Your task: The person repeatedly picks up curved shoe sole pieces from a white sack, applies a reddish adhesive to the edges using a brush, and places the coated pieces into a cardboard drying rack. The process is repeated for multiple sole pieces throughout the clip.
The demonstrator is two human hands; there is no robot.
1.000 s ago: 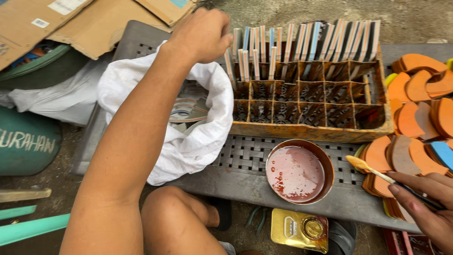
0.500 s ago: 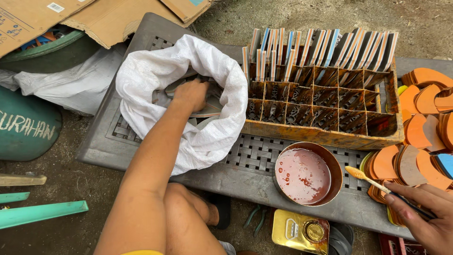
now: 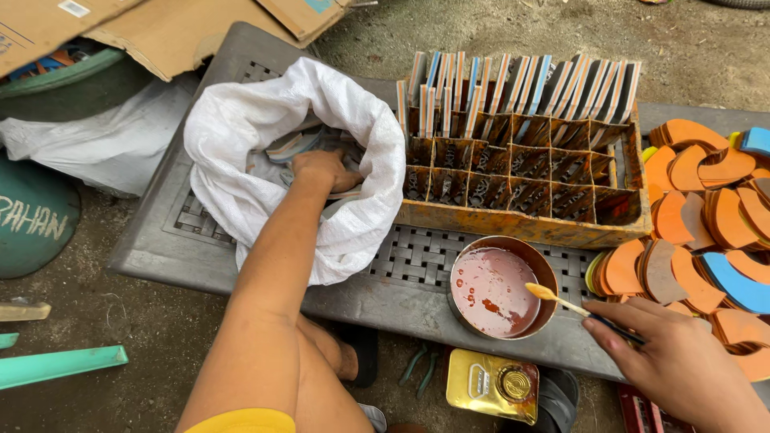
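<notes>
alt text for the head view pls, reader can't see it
The left hand reaches into a white sack of flat pieces on a grey table, while the right hand holds a brush over a bowl of reddish liquid. Behind it stands a divided crate, with orange curved pieces stacked alongside.

The sack [image 3: 241, 128] around my left hand [image 3: 321, 170] was white woven plastic, matt and crinkled. My right hand [image 3: 682, 361] held a thin wooden brush [image 3: 573, 306] over a metal bowl [image 3: 501, 285] of glossy reddish glue. The crate [image 3: 521, 184] was rough, stained wood; the bench [image 3: 417, 265] was dull grey latticed plastic, and the tin [image 3: 491, 386] below its near edge shone gold.
</notes>
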